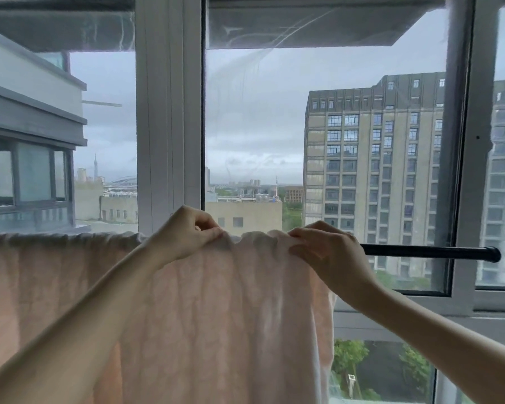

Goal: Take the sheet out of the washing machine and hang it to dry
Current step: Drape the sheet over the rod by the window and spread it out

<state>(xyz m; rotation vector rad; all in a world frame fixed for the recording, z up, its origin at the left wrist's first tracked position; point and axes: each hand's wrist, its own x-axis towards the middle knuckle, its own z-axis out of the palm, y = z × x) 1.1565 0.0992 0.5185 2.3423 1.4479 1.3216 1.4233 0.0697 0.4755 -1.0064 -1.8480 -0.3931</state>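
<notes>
Pale pink sheet (216,310) draped over black rod (429,253) before window (254,126). Left hand (187,234) and right hand (330,252) pinching bunched top edge, close together. Bare rod end at right. Grey tower block (373,170) far outside.

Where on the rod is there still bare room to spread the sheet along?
Bare stretch: rod between the right hand and its end cap by the window frame. Crowded: leftward from there, the sheet covers it, bunched between both hands, left hand pinching the top.

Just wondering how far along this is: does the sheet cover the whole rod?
No: the sheet ends by the right hand, leaving the rod bare beyond it.
</notes>
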